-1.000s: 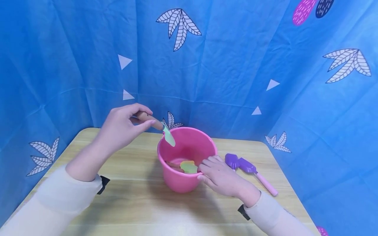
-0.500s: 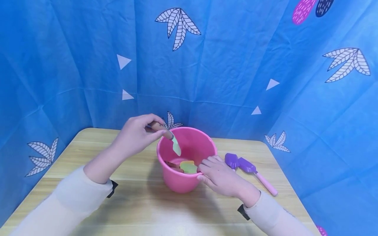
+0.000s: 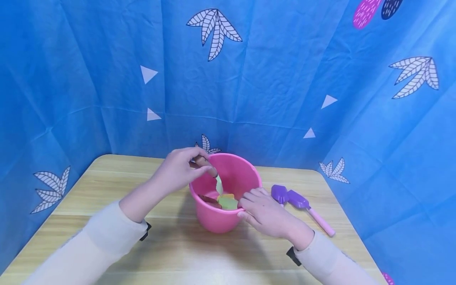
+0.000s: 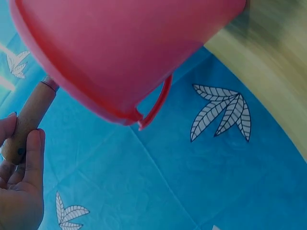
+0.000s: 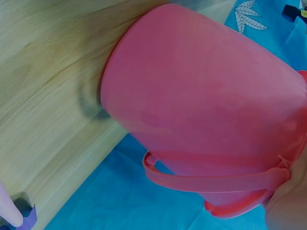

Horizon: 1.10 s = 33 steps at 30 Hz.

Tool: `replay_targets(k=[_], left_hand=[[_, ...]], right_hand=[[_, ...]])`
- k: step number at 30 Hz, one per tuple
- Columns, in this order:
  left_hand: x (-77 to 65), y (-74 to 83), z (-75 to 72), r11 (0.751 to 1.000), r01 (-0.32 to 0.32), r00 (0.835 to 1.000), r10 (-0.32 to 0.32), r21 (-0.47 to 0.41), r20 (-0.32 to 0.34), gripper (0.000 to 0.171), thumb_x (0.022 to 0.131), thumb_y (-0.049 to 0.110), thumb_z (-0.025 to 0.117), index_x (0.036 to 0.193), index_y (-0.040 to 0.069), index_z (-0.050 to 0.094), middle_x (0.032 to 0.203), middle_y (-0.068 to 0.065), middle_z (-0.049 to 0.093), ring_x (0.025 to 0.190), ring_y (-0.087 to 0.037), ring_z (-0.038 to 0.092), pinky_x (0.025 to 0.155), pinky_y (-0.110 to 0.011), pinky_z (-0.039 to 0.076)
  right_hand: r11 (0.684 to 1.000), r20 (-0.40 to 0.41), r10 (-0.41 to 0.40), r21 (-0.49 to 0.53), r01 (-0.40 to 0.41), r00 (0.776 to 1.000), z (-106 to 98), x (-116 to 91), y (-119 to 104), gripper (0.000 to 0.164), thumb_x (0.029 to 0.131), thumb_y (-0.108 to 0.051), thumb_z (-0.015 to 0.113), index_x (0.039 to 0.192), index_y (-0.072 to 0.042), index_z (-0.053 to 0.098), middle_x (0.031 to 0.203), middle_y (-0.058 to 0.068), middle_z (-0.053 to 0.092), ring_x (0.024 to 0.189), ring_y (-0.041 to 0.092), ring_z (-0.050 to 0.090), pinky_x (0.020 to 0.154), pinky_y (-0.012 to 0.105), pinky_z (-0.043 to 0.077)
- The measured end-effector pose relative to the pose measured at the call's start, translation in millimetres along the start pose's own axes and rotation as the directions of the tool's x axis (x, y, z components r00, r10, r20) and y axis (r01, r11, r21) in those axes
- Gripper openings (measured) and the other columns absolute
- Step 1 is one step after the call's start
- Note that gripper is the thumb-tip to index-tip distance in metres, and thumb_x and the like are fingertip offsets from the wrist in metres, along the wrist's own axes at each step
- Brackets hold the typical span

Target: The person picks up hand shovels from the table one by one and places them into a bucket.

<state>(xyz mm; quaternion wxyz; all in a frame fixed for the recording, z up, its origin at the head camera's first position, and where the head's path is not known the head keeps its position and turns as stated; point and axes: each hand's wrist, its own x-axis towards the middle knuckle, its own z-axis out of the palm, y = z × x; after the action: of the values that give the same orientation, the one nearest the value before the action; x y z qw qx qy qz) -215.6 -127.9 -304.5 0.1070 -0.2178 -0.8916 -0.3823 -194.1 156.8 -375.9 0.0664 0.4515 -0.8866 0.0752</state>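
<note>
My left hand (image 3: 178, 168) pinches the wooden handle of a small toy trowel (image 3: 219, 185), its pale green blade pointing down inside a pink bucket (image 3: 216, 221). In the left wrist view the trowel's handle (image 4: 31, 115) sits between thumb and fingers, and the bucket's wall hides the blade. My right hand (image 3: 265, 213) grips the bucket's near right rim, thumb outside and fingers over the edge. On the bucket's floor lie a green tool head (image 3: 228, 203), a yellow piece (image 3: 226, 196) partly under it, and brown handles (image 3: 211, 202).
Right of the bucket, two purple toy tools lie on the wooden table (image 3: 160, 253): a purple head (image 3: 279, 194) and a purple scoop (image 3: 298, 200) with a pink handle. The bucket's handle (image 5: 211, 183) hangs along its side. A blue patterned cloth (image 3: 285, 79) encloses the table.
My left hand has moved right and down, bringing the trowel from above the bucket's left rim to inside it, with its blade steeper. The right hand and bucket have stayed put.
</note>
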Motion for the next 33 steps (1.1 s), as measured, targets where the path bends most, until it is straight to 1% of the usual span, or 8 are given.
replay_targets(k=[6,12,18,22,24,27,30,33], left_hand=[[4.2,-2.1,13.0,1.0,0.002,0.999,-0.003,0.014,0.044,0.025,0.078,0.026,0.074,0.098,0.024,0.059,0.082,0.009,0.059,0.082,-0.011,0.056,0.068,-0.026,0.05],[9.2,-5.6,26.3,0.999,0.032,0.996,-0.033,0.014,0.088,0.023,0.077,0.025,0.075,0.094,0.024,0.059,0.081,0.01,0.059,0.08,-0.011,0.055,0.066,-0.025,0.05],[11.9,-10.7,37.5,0.999,0.037,0.994,-0.04,0.031,0.102,0.024,0.075,0.03,0.076,0.091,0.023,0.06,0.077,0.007,0.058,0.075,-0.012,0.054,0.063,-0.025,0.049],[14.9,-11.8,43.8,0.998,0.046,0.991,-0.05,0.037,0.124,0.024,0.075,0.029,0.076,0.091,0.021,0.059,0.076,0.007,0.058,0.073,-0.013,0.054,0.062,-0.025,0.048],[17.2,-11.9,47.4,0.998,0.036,0.99,-0.041,0.044,0.138,0.023,0.075,0.028,0.076,0.089,0.021,0.059,0.074,0.007,0.058,0.072,-0.012,0.054,0.062,-0.026,0.048],[20.7,-11.8,53.0,0.998,0.001,0.988,-0.01,0.06,0.151,0.02,0.075,0.027,0.075,0.086,0.022,0.059,0.073,0.008,0.057,0.07,-0.012,0.053,0.063,-0.026,0.047],[23.0,-11.6,57.4,0.997,-0.022,0.988,0.011,0.073,0.152,0.018,0.075,0.027,0.075,0.084,0.023,0.059,0.071,0.009,0.057,0.069,-0.01,0.052,0.063,-0.026,0.046],[23.6,-10.9,59.8,0.997,-0.026,0.989,0.016,0.069,0.148,0.019,0.074,0.027,0.076,0.083,0.025,0.059,0.07,0.01,0.057,0.068,-0.01,0.052,0.062,-0.026,0.046]], right_hand=[[1.0,-0.005,-0.004,-0.002,0.004,1.0,2,0,1,0.024,0.097,-0.049,0.034,0.099,-0.032,0.05,0.092,-0.019,0.045,0.096,0.002,0.035,0.092,0.03,0.031],[1.0,-0.01,-0.005,0.0,0.005,1.0,4,0,1,0.024,0.097,-0.049,0.034,0.099,-0.032,0.05,0.092,-0.019,0.045,0.096,0.002,0.036,0.091,0.03,0.031],[1.0,-0.01,0.002,0.006,-0.002,1.0,3,-1,0,0.023,0.097,-0.048,0.035,0.099,-0.032,0.05,0.093,-0.019,0.045,0.097,0.002,0.035,0.091,0.03,0.031],[1.0,-0.008,0.002,0.007,-0.002,1.0,3,-1,-1,0.023,0.097,-0.048,0.034,0.099,-0.031,0.05,0.093,-0.018,0.045,0.097,0.003,0.036,0.091,0.031,0.031],[1.0,-0.007,0.005,0.006,-0.004,1.0,2,0,-1,0.023,0.097,-0.048,0.034,0.099,-0.031,0.05,0.093,-0.018,0.045,0.097,0.003,0.036,0.091,0.031,0.031],[1.0,-0.008,0.008,0.007,-0.008,1.0,2,0,-1,0.023,0.097,-0.048,0.034,0.099,-0.031,0.05,0.093,-0.018,0.045,0.098,0.003,0.036,0.091,0.031,0.031],[1.0,-0.007,0.008,0.007,-0.008,1.0,2,0,-1,0.022,0.097,-0.048,0.034,0.098,-0.032,0.05,0.092,-0.018,0.044,0.097,0.003,0.036,0.091,0.031,0.031],[1.0,-0.01,0.003,0.002,-0.003,1.0,2,1,-1,0.023,0.097,-0.048,0.033,0.098,-0.032,0.049,0.091,-0.018,0.044,0.097,0.003,0.036,0.091,0.031,0.031]])
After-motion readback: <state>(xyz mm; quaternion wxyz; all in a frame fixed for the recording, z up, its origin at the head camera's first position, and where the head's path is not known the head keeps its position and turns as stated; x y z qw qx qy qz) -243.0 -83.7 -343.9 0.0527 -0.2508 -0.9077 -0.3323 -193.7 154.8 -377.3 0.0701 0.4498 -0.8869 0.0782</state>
